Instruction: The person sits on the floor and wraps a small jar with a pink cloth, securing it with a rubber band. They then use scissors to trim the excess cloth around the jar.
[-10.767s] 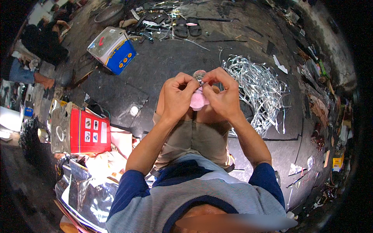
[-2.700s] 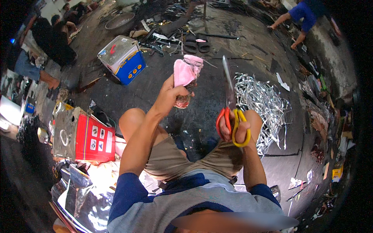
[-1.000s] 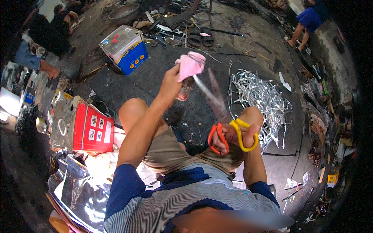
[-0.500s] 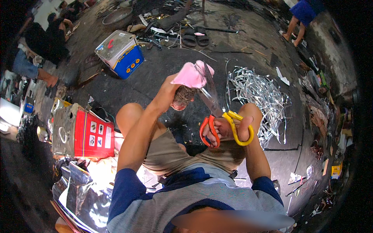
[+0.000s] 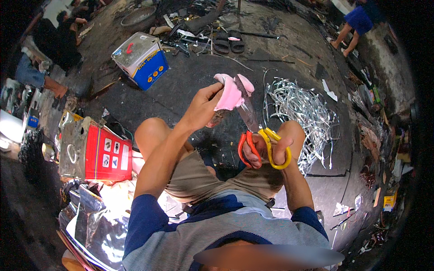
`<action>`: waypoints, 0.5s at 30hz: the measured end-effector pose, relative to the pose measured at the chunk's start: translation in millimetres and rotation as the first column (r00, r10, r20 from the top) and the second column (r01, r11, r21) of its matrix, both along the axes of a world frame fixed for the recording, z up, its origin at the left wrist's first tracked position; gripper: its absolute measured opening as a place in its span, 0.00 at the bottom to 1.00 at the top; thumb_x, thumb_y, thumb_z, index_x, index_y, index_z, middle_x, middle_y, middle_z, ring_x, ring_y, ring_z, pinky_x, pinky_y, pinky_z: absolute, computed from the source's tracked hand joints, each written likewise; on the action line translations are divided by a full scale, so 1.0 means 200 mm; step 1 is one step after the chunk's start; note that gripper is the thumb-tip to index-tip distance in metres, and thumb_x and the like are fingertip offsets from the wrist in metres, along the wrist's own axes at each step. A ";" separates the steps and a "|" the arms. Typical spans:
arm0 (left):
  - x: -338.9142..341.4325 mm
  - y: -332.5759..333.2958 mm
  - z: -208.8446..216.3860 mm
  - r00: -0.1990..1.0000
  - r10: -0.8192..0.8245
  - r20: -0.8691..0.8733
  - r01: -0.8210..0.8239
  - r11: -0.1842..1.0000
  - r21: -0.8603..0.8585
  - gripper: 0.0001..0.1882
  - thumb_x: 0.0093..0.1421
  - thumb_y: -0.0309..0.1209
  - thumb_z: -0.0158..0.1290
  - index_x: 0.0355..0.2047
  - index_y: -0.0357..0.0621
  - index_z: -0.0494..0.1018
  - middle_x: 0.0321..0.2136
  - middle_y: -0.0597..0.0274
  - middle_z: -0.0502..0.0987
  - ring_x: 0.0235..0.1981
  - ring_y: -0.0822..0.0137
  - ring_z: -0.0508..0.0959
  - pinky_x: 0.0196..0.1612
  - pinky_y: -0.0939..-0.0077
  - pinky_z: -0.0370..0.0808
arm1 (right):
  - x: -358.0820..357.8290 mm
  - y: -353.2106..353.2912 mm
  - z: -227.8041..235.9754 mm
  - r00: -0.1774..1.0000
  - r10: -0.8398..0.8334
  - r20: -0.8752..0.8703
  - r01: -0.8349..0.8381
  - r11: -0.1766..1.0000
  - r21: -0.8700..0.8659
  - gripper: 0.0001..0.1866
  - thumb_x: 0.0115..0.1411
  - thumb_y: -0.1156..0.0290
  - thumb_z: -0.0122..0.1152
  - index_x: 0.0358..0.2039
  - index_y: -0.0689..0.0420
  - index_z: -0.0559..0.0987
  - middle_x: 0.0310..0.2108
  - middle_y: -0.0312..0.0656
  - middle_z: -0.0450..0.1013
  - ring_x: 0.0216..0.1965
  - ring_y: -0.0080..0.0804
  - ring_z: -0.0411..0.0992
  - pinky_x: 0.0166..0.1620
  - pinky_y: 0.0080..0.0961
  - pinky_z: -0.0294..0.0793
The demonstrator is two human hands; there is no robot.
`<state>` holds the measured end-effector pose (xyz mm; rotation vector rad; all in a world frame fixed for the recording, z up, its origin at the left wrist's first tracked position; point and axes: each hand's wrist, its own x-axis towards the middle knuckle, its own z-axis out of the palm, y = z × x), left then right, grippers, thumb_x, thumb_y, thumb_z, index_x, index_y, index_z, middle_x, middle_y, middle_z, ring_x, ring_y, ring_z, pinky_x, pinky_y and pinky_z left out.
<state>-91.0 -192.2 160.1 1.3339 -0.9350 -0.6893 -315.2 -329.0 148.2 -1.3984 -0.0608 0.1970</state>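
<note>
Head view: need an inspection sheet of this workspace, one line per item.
Surface: dark flat matting on the ground, with small pale specks.
Job's things: soft pink cloth piece with a rough grey-brown lump below it; metal scissors with one orange-red and one yellow handle, a blade crossing the cloth; cutting unclear.
Clutter: tangled heap of shiny silver strips; pair of black slippers; mixed scraps farther off.
Hands: left hand grips the cloth; right hand is in the scissor handles.
Cables: none identifiable.
Surroundings: square blue-and-white tin; red tin with grey metal top; person in blue shorts, upper right.
</note>
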 end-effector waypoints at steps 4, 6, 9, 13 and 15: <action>0.00 -0.01 -0.02 0.984 0.066 0.168 -0.062 0.998 -0.027 0.18 0.72 0.39 0.50 0.52 0.39 0.78 0.33 0.67 0.80 0.33 0.78 0.76 0.37 0.78 0.73 | -0.01 0.01 -0.02 1.000 0.007 -0.029 -0.006 0.999 0.031 0.68 0.27 0.04 0.22 0.38 0.60 0.71 0.25 0.34 0.66 0.23 0.23 0.66 0.27 0.20 0.67; -0.01 0.02 0.00 0.992 0.025 0.127 -0.043 0.989 0.140 0.18 0.71 0.40 0.51 0.52 0.41 0.78 0.31 0.67 0.80 0.29 0.77 0.75 0.33 0.77 0.73 | 0.02 0.00 -0.02 0.999 0.051 -0.013 -0.050 0.994 0.098 0.70 0.26 0.04 0.19 0.41 0.61 0.71 0.27 0.35 0.66 0.26 0.24 0.67 0.30 0.20 0.67; -0.03 0.03 0.04 1.000 -0.002 0.021 -0.003 0.971 0.239 0.19 0.70 0.42 0.51 0.53 0.42 0.77 0.31 0.66 0.80 0.25 0.76 0.75 0.31 0.75 0.73 | 0.03 0.02 -0.01 0.997 0.072 0.003 -0.071 0.979 0.194 0.70 0.25 0.03 0.20 0.41 0.60 0.71 0.28 0.35 0.66 0.27 0.25 0.67 0.32 0.20 0.67; -0.02 0.01 0.02 0.996 0.031 0.088 -0.043 0.990 0.136 0.21 0.70 0.43 0.52 0.54 0.41 0.77 0.30 0.66 0.80 0.22 0.77 0.74 0.26 0.75 0.72 | 0.00 0.03 -0.09 0.997 0.001 -0.080 0.023 0.954 0.298 0.65 0.26 0.04 0.26 0.36 0.57 0.71 0.23 0.33 0.65 0.20 0.24 0.65 0.25 0.20 0.66; -0.01 0.01 0.02 0.992 0.040 0.118 -0.049 0.996 0.072 0.21 0.70 0.43 0.53 0.53 0.40 0.77 0.29 0.66 0.79 0.23 0.77 0.74 0.27 0.75 0.72 | -0.02 0.02 -0.10 0.994 -0.014 -0.107 0.045 0.954 0.295 0.63 0.26 0.04 0.29 0.34 0.56 0.71 0.20 0.32 0.64 0.16 0.24 0.63 0.21 0.20 0.65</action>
